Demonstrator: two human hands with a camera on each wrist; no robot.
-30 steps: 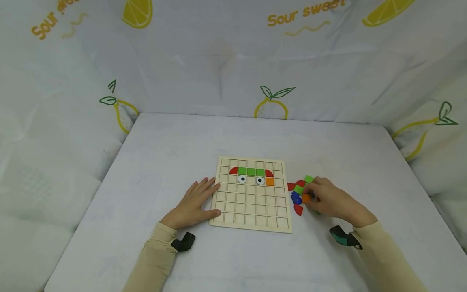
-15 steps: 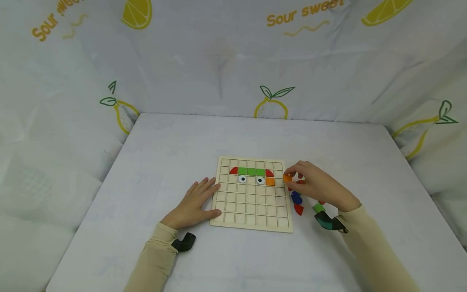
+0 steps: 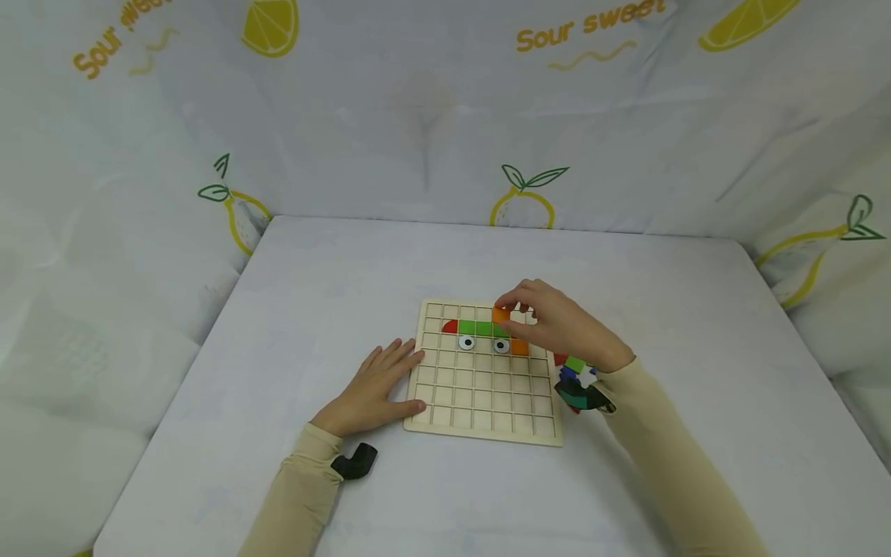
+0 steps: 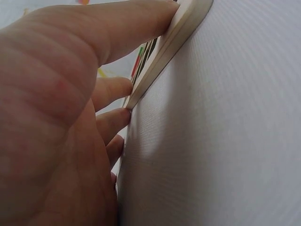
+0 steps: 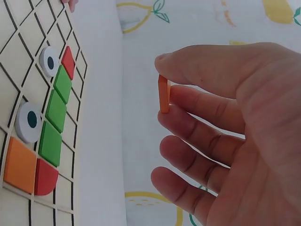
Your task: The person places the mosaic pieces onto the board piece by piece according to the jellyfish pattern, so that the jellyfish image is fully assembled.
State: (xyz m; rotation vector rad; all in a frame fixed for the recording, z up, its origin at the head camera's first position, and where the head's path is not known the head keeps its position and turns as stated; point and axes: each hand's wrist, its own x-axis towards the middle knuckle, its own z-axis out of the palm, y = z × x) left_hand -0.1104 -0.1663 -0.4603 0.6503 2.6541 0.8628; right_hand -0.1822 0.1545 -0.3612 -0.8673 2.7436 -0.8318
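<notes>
A cream gridded board [image 3: 464, 402] lies on the white table. On it are a red quarter piece [image 3: 449, 326], green squares [image 3: 475, 328], two round eye pieces [image 3: 466, 342] and an orange square [image 3: 519, 347]. My left hand [image 3: 370, 396] rests with spread fingers on the board's left edge; the left wrist view shows the thumb [image 4: 136, 23] on that edge. My right hand [image 3: 560, 321], above the board's upper right, pinches an orange square [image 3: 501, 315] between thumb and fingers. The right wrist view shows this orange piece [image 5: 163, 94] edge-on, clear of the board.
Loose pieces lie right of the board, including a green square [image 3: 574, 363], a red piece [image 3: 560, 359] and blue pieces, partly covered by the right wrist's black and green band [image 3: 581, 396]. A white cloth with lemon prints stands around the table.
My right hand has picked up an orange square from the loose pieces and carried it left, over the board's upper part. My left hand has stayed on the board's edge.
</notes>
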